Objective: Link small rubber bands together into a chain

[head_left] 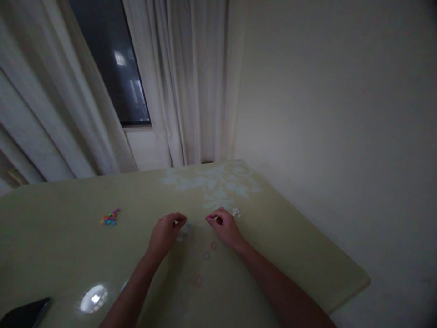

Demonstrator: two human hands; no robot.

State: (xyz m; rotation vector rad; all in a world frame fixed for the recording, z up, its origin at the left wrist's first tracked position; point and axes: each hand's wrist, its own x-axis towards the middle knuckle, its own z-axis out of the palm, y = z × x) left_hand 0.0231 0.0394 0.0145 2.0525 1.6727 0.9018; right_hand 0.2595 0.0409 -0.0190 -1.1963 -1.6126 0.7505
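Above the middle of the table [143, 191], my left hand [168, 231] is closed in a pinch, its thumb and forefinger together. Facing it across a small gap, my right hand [225, 227] pinches too. Whatever sits between the fingertips of either hand is too small to make out. Just under the left hand lies a small, pale, see-through item [183, 232], blurred. Several small white pieces [236, 212] rest just beyond the right hand. Between the forearms are faint pinkish rings [213, 245] on the surface.
A little heap of bright multicoloured pieces [110, 217] lies on the table's left part. A dark flat object [26, 313] juts in at the lower left corner. Behind the table hang curtains [191, 82] by a dark window [112, 59]; a wall [327, 114] runs along the right.
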